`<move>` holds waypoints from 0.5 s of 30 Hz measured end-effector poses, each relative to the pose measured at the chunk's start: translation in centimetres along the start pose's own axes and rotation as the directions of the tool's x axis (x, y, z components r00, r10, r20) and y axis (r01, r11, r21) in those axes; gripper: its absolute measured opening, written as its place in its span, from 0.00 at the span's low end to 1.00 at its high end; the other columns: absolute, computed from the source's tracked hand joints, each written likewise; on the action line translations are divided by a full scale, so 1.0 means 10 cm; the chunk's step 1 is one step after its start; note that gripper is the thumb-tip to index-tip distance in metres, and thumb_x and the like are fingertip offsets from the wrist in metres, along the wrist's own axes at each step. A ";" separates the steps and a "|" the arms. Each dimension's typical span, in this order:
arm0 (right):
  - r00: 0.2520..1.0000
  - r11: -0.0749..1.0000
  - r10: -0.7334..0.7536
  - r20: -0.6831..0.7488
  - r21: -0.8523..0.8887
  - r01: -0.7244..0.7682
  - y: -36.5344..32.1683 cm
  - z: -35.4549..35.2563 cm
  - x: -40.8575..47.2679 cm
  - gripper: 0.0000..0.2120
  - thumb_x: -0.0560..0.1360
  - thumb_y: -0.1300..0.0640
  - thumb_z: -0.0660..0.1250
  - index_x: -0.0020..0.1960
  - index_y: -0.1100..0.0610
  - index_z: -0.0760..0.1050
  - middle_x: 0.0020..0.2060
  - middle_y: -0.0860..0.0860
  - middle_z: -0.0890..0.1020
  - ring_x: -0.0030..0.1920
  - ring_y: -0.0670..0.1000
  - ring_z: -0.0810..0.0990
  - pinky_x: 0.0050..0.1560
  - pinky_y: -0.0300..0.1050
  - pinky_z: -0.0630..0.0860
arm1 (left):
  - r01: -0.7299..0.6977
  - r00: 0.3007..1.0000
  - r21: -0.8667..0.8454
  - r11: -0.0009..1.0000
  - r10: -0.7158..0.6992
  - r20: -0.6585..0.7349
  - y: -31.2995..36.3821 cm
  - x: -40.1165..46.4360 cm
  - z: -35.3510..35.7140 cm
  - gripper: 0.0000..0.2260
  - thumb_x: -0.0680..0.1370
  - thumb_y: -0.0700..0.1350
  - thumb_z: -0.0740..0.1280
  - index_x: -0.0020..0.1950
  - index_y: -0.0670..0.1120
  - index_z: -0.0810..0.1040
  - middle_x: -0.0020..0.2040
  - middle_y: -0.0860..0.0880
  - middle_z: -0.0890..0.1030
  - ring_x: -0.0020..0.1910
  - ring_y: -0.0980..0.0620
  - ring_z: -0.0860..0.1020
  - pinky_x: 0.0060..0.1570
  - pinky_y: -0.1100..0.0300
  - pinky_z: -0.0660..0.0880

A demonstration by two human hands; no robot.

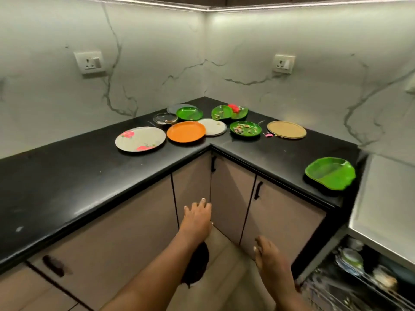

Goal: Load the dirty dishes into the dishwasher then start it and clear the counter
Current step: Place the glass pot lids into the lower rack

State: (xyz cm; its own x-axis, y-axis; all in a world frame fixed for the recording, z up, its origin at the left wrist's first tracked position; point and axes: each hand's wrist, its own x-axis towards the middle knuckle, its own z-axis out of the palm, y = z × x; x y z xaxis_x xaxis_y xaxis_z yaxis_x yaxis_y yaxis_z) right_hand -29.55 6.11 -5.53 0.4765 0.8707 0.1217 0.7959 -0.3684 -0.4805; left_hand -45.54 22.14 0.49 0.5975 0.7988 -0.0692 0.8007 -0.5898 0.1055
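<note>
Several dirty plates lie on the black corner counter (67,182): a floral plate (140,138), an orange plate (186,131), a white plate (214,126), a glass dish (165,118), green plates (189,113) (245,129) (229,112) and a tan plate (286,129). A green leaf-shaped plate (330,173) sits alone near the right end. The open dishwasher rack (359,272) at the lower right holds some dishes. My left hand (197,217) reaches forward below the counter edge, fingers extended, empty. My right hand (268,254) hangs lower, seen edge-on, holding nothing.
Beige cabinet doors with black handles (258,190) run under the counter. Two wall sockets (89,62) (283,63) are set in the marble backsplash. A small pink scrap (268,134) lies by the tan plate. A dark round object (196,264) sits on the floor beneath my arm.
</note>
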 end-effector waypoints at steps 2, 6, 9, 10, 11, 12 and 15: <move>1.000 0.999 -0.016 -0.004 0.051 0.016 -0.25 0.19 0.35 0.08 0.76 0.59 0.67 0.55 0.53 0.75 0.47 0.49 0.81 0.44 0.50 0.81 0.42 0.44 0.78 | 0.010 0.999 -0.034 0.999 -0.011 -0.032 -0.29 0.34 -0.11 0.23 0.80 0.49 0.63 0.73 0.44 0.63 0.77 0.44 0.58 0.71 0.41 0.64 0.70 0.40 0.61; 1.000 0.995 -0.024 -0.018 0.096 0.026 -0.75 0.48 0.93 0.11 0.78 0.57 0.65 0.60 0.52 0.75 0.50 0.46 0.81 0.46 0.43 0.79 0.45 0.33 0.74 | 0.044 0.997 -0.118 0.992 -0.051 -0.062 -0.90 0.95 -0.32 0.23 0.79 0.51 0.64 0.72 0.45 0.64 0.76 0.46 0.61 0.71 0.43 0.64 0.70 0.41 0.62; 0.999 0.994 0.007 -0.048 0.110 -0.002 -1.09 0.63 1.33 0.10 0.78 0.56 0.65 0.59 0.52 0.75 0.49 0.47 0.81 0.44 0.45 0.80 0.43 0.36 0.75 | 0.063 0.996 -0.073 0.995 -0.068 -0.064 -1.37 1.39 -0.41 0.23 0.79 0.53 0.64 0.72 0.46 0.65 0.74 0.45 0.65 0.69 0.43 0.67 0.67 0.43 0.65; 0.998 0.993 0.006 -0.067 0.118 0.002 -1.16 0.66 1.45 0.10 0.78 0.57 0.66 0.59 0.53 0.76 0.48 0.48 0.82 0.44 0.47 0.81 0.43 0.39 0.77 | 0.071 0.994 -0.060 0.996 -0.075 -0.077 -1.50 1.51 -0.42 0.22 0.79 0.53 0.63 0.71 0.46 0.66 0.71 0.45 0.67 0.67 0.43 0.69 0.65 0.44 0.67; 0.996 0.992 0.005 -0.089 0.129 0.007 -1.23 0.70 1.59 0.10 0.78 0.58 0.66 0.58 0.53 0.76 0.48 0.48 0.82 0.44 0.48 0.81 0.42 0.41 0.77 | 0.077 0.993 -0.068 0.995 -0.083 -0.086 -1.63 1.65 -0.44 0.21 0.79 0.53 0.63 0.69 0.46 0.67 0.68 0.46 0.70 0.65 0.44 0.70 0.62 0.45 0.69; 0.994 0.990 0.006 -0.109 0.143 0.010 -1.30 0.72 1.71 0.09 0.77 0.59 0.66 0.57 0.54 0.76 0.47 0.49 0.82 0.44 0.49 0.81 0.42 0.42 0.77 | 0.086 0.991 -0.085 0.993 -0.094 -0.093 -1.74 1.76 -0.46 0.20 0.79 0.54 0.63 0.67 0.46 0.69 0.66 0.47 0.71 0.63 0.44 0.71 0.59 0.47 0.70; 0.986 0.986 -0.018 -0.168 0.160 0.045 -1.46 0.74 2.13 0.07 0.77 0.60 0.67 0.55 0.54 0.76 0.44 0.48 0.82 0.42 0.49 0.82 0.40 0.43 0.77 | 0.096 0.988 -0.118 0.988 -0.109 -0.109 -1.98 2.12 -0.54 0.18 0.79 0.53 0.63 0.65 0.45 0.70 0.64 0.47 0.72 0.62 0.44 0.72 0.57 0.47 0.72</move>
State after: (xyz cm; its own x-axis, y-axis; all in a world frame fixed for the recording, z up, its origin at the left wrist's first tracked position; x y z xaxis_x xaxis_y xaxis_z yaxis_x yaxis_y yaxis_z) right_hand -33.76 32.38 -2.37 0.5180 0.8103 0.2741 0.7466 -0.2719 -0.6072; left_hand -48.91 51.41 2.30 0.4981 0.8667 0.0280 0.8437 -0.4919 0.2151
